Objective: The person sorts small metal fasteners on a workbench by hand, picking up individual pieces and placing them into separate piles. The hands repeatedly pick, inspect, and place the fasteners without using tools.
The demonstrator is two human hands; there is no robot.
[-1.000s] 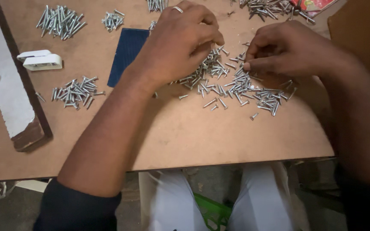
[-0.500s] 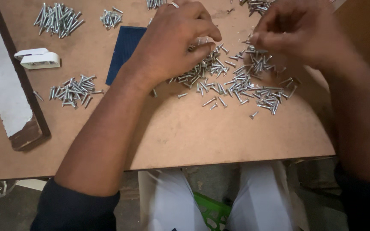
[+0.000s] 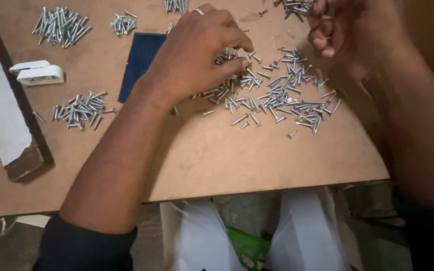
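A loose spread of silver screws lies on a brown board. My left hand rests on the left side of the spread, fingers curled and pinching at a few screws under the fingertips. My right hand is lifted above the board at the upper right, fingers curled around what looks like a screw. A ring shows on a finger of the left hand.
Sorted screw piles sit at the far left, upper middle, left centre and top right. A dark blue flat piece lies by my left wrist. White plastic parts and a white-faced plank lie left.
My right hand has risen from the screw spread and moved up and to the right, fingers closed. My left hand stays on the pile, working at the screws.
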